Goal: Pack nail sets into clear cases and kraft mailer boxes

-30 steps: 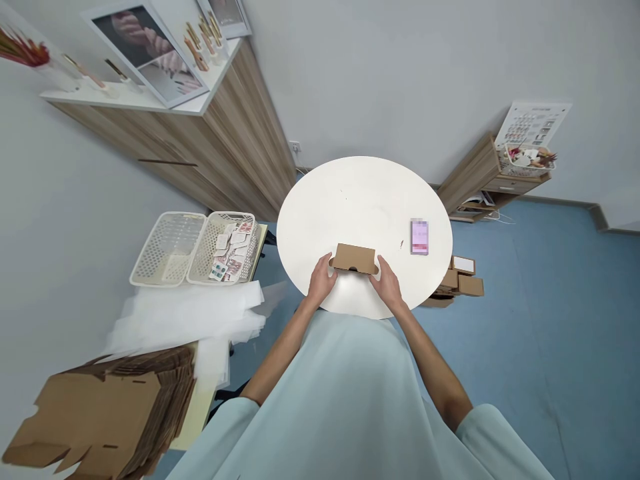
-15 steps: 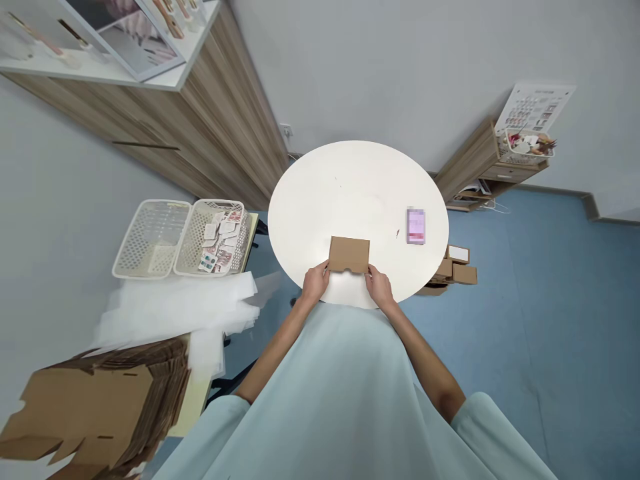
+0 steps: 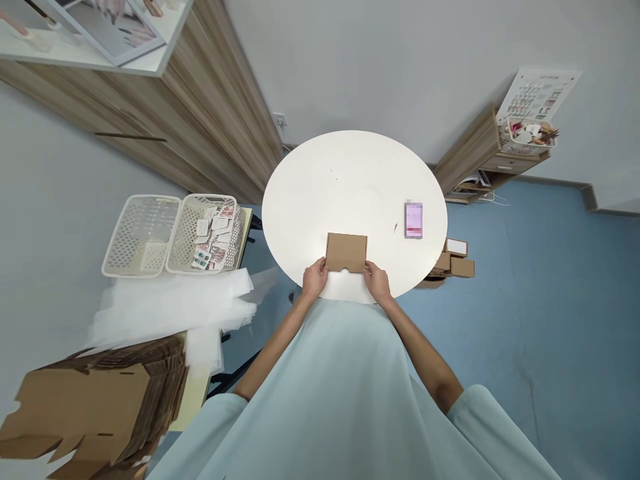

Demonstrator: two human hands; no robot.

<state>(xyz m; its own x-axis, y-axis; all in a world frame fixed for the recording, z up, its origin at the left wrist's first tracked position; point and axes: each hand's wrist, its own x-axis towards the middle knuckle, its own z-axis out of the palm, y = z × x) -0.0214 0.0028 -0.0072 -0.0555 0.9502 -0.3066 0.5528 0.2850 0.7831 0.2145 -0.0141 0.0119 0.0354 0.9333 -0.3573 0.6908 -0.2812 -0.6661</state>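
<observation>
The left hand [image 3: 315,277] and right hand [image 3: 377,280] pinch the near corners of one cardboard box [image 3: 347,252] (it appears closed).

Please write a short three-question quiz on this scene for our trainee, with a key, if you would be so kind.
1. True or false: the left grip and the right grip are at the two corners of the small brown rectangular cardboard box nearest the person.

2. What does the right-hand white perforated plastic basket contain?
A. Folded brown cardboard
B. Small printed pieces
C. Gold-handled brushes

3. Fill in: on the rounded white table, the flat pinkish-purple rectangle lies to the ____ of the box.

Key: 1. True; 2. B; 3. right
</observation>
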